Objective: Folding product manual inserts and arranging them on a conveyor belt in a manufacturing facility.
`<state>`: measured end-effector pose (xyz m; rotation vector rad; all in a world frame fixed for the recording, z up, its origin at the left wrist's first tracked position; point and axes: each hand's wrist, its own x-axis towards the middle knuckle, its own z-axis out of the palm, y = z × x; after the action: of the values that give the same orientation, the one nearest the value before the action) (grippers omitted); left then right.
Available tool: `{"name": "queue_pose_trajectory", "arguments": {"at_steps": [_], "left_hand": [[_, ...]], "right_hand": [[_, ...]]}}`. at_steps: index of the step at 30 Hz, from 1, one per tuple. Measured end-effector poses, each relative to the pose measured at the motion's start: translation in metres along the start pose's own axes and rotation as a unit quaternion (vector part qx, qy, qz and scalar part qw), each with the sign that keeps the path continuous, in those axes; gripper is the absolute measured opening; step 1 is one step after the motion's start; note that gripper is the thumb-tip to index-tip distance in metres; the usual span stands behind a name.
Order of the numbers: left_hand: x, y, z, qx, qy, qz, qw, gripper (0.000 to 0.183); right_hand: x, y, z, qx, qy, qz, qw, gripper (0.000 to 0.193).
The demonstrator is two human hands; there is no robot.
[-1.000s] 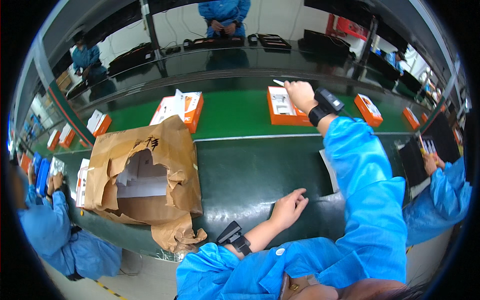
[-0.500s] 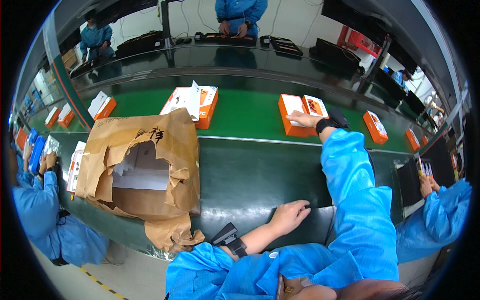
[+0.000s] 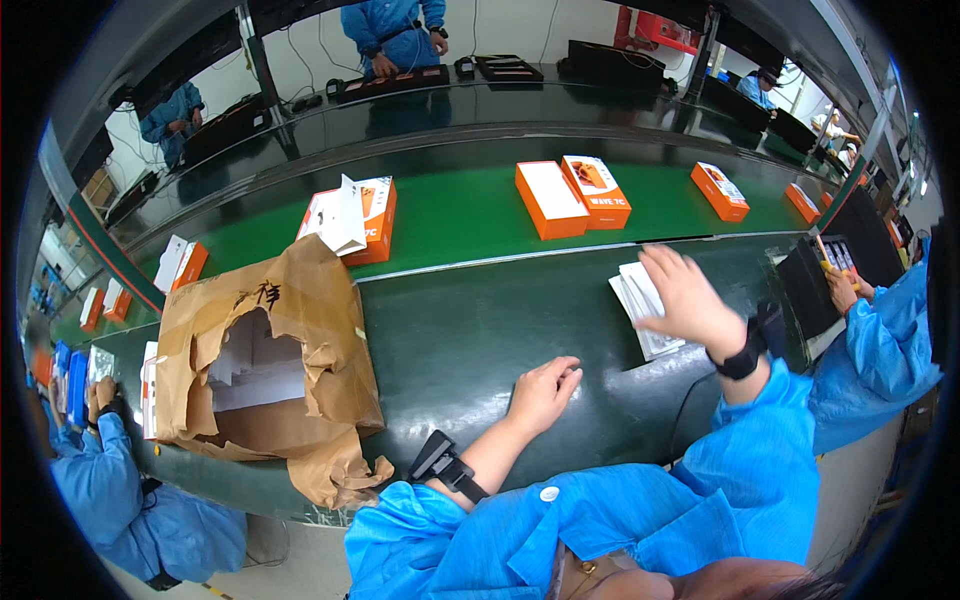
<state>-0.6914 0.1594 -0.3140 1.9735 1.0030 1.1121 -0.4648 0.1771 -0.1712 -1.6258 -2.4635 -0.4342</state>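
Observation:
My right hand (image 3: 692,300) is over a small stack of white folded papers (image 3: 640,305) on the dark green bench, fingers stretched out and nothing held. It partly covers the stack, and I cannot tell whether it touches it. My left hand (image 3: 542,398) rests on the bench to the left of the papers, fingers loosely bent and empty. Beyond the bench edge, an orange box with a white top (image 3: 553,195) stands on the green belt against an orange and white printed box (image 3: 600,190).
A torn brown paper-wrapped carton (image 3: 345,345) with white pieces inside stands at the left. More orange boxes (image 3: 722,192) line the belt (image 3: 450,205), one pair with a raised white flap (image 3: 350,215). Co-workers sit at both sides; the right one holds a phone-like device (image 3: 838,255).
My right hand has drawn back from the boxes on the belt to the white papers, which my arm hid before. My left hand's fingers are more bent. The whole view has shifted.

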Motion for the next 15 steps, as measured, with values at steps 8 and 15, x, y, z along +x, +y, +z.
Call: {"name": "queue_pose_trajectory", "arguments": {"at_steps": [8,15], "left_hand": [[0.001,-0.003,0.002,0.025,-0.006,0.000,1.000,0.022],[0.002,-0.008,-0.004,-0.030,-0.055,-0.067,0.996,0.026]], "right_hand": [[-0.078,-0.009,0.078,-0.046,0.073,0.153,0.985,0.054],[-0.052,-0.004,0.039,-0.017,0.095,0.112,0.989,0.039]]}}
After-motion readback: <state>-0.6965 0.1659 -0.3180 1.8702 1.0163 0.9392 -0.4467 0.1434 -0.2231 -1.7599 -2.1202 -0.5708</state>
